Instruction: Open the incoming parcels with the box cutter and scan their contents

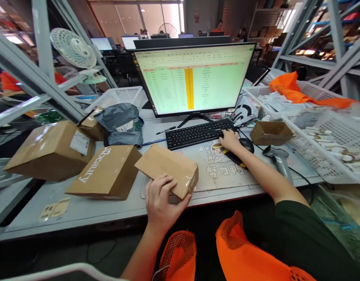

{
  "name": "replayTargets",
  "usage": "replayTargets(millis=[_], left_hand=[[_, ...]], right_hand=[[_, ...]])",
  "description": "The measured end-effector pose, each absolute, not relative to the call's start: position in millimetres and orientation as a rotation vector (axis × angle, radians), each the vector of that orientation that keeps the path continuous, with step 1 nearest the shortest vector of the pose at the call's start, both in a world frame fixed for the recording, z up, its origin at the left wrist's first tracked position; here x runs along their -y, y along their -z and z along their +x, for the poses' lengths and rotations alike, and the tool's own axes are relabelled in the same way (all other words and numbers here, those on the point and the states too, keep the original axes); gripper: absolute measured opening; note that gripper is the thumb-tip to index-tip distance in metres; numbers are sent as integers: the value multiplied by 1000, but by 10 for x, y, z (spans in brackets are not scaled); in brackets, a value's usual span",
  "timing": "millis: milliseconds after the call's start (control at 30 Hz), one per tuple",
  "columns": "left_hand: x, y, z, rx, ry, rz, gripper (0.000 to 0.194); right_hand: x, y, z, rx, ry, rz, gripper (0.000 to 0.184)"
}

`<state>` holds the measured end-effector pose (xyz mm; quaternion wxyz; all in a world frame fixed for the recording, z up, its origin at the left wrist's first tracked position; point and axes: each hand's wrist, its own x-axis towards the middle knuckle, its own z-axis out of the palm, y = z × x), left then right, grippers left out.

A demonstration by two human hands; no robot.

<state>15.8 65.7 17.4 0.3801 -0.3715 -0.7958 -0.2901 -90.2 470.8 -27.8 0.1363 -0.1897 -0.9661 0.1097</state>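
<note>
Head view. Landmark: the black keyboard [191,134] on the desk, directly in front of the monitor [165,86], whose screen shows a spreadsheet with one orange column.

From my remote station I log the small brown carton [168,166] on the near side of the keyboard, toward its left end, slightly askew. The left hand [162,197] grips it: fingers bent over the top face, thumb along the near right end. I cannot tell whether the carton rests fully on the desk.

The right hand [230,139] lies at the keyboard's right end, fingers loosely extended and bent onto the keys, holding nothing I can see. I cannot tell which key, if any, is pressed. The mouse [246,145] sits just right of the keyboard; farther right, the barcode scanner [282,162] and an open brown box [270,133].

Left of the keyboard I record a grey plastic bag [118,121], a lettered carton [109,169] and, farthest out, a larger carton [48,152] with a white label.
</note>
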Motion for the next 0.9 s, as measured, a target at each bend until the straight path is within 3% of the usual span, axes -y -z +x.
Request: replayTargets(millis=[233,367,500,700,900], left_hand=[[-331,-99,25,1895,872,-974,27],[-281,-23,9,1834,884,-984,31],[-336,-9,-15,1838,906,-1013,30],[-533,34,-84,1707,839,-974,29],[-559,44,-48,1747,785,-953,29]], right_hand=[[-4734,269,-980,2905,-206,-526,55],[-4767,299,-426,2960,-220,-540,64],[-4727,373,250,2995,-178,-475,52],[-4579,523,664,2978,-163,-518,53],[-4136,299,1094,2631,-500,23,49]])
